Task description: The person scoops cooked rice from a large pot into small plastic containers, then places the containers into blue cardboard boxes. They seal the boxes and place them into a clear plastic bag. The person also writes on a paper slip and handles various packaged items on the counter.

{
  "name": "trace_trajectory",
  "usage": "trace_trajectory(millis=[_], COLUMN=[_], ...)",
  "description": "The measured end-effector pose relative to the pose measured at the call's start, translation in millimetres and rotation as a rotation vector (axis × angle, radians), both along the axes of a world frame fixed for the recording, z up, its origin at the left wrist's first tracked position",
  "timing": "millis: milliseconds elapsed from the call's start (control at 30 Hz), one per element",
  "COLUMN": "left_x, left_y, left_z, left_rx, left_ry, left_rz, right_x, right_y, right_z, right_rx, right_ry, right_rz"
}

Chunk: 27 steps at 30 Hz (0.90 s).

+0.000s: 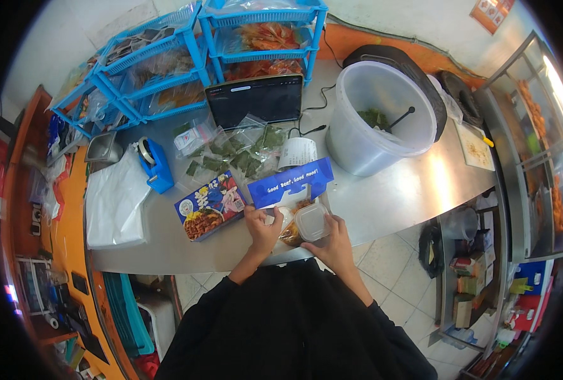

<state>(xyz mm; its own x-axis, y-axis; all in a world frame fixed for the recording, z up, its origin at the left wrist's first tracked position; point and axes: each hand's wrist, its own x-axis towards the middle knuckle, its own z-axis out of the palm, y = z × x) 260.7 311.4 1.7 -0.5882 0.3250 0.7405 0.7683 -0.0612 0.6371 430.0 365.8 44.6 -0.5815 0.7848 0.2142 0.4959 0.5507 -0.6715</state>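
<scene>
The left hand (263, 229) rests on the edge of the steel counter (395, 196), fingers curled and pinching the near flap of an open blue and white food box (289, 185). Just to its right, the right hand (335, 239) holds a small clear plastic container (311, 221) by its side, with fingers closed on it. This container sits over fried food (292, 233) inside the box, between both hands. To the left of the left hand lies a flat printed carton (209, 205). Farther behind the hands are small bags of green leaves (231, 155) and a paper receipt (297, 152). Beyond the right hand stands a big white bucket (382, 117), and behind the bags a dark tablet (255, 99).
</scene>
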Motion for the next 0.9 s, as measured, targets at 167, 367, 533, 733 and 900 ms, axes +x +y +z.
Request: trace_trajectory(millis=[167,367,533,733,900], left_x=[-8.8,-22.8,-27.5,-18.6,-23.0], left_y=[-6.4,-23.8,-29.4,-27.1,-22.4], left_z=[6.3,13.9,1.0,26.8,49.1], left_rx=[-0.031,-0.124,-0.075,-0.194,-0.373], left_ry=[0.036,0.064,-0.044,-0.223,-0.117], left_rz=[-0.05,-0.136,-0.142,-0.165,-0.135], right_x=[-16.1,-30.9,-35.4,-47.8,-61.8], right_y=[-0.9,10.4,14.3,44.0,79.4], right_z=[-5.2,-24.7,-1.8,2.4,-9.3], right_rx=[0.009,0.082,-0.019,0.299,0.227], right_ry=[-0.023,-0.132,-0.359,-0.146,0.007], right_rz=[-0.115,-0.203,-0.231,-0.315,-0.276])
